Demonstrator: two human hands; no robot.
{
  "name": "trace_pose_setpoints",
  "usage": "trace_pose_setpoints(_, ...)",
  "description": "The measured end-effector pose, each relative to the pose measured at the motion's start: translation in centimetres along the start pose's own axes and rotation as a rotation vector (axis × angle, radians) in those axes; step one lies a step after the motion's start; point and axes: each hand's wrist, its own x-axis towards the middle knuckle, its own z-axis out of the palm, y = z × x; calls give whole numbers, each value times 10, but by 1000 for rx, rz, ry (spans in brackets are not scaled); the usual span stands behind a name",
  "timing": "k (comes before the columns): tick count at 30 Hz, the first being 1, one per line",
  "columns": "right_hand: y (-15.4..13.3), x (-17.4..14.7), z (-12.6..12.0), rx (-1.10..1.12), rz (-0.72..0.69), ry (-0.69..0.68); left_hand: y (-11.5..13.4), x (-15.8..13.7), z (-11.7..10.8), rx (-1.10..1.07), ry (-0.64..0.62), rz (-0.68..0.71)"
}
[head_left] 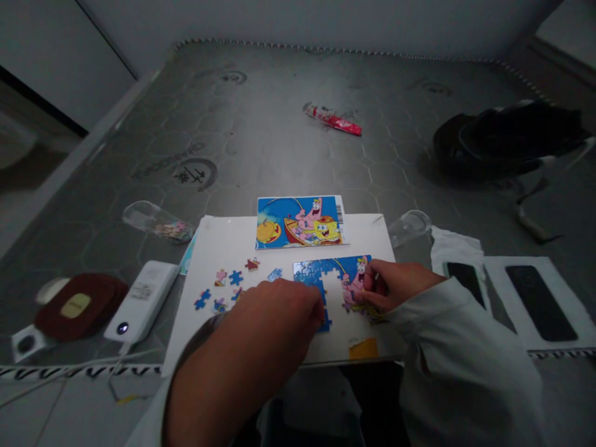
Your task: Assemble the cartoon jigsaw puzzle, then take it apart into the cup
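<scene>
A half-built puzzle (307,273) lies on a white board (233,239), toward its near right part; clock directions run from the puzzle, with 12 away from the person. Its blue left part and the pink figure at its right are joined along the top, with a gap of bare board between them.

The left hand (288,310) reaches over the blue part, fingers curled down. Its grip is hidden behind the knuckles, so I cannot tell how far it is open or whether it has hold of anything. The right hand (400,282) is at the puzzle's 3 o'clock edge, thumb and fingers bent over the pink figure; whether that grip has hold of a piece I cannot tell.

Loose pieces (235,277) lie scattered at 9 o'clock, partly behind the left hand. The picture card (300,222) is at 12, over the board's far edge. An orange patch (363,349) shows at 5.

Off the board, on the grey surface (261,155), a clear tube (158,220) with small bits inside lies at 10, another clear cup (410,227) at 2, a white device (142,298) at 9, and a phone (465,282) at 3.
</scene>
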Motion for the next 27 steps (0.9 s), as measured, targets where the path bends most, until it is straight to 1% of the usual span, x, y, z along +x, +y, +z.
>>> trace_pose_setpoints(4, -5, -3, -3, -28, 38, -35, -2, 4, 6, 33, -66, 102)
trace_pose_setpoints(8, -7, -4, -4, -44, 47, -38, -7, 4, 8, 77, -103, 122)
trace_pose_setpoints(13, -8, -3, -5, -31, 49, -45, -10, 1, 5, 70, -154, 176)
trace_pose_setpoints(23, -5, -2, 0, -22, 46, -10, -14, -1, 7, 58, -120, 217)
trace_pose_setpoints(27, -1, 1, 5, -15, 22, 19, -16, 0, 10, 65, -84, 227)
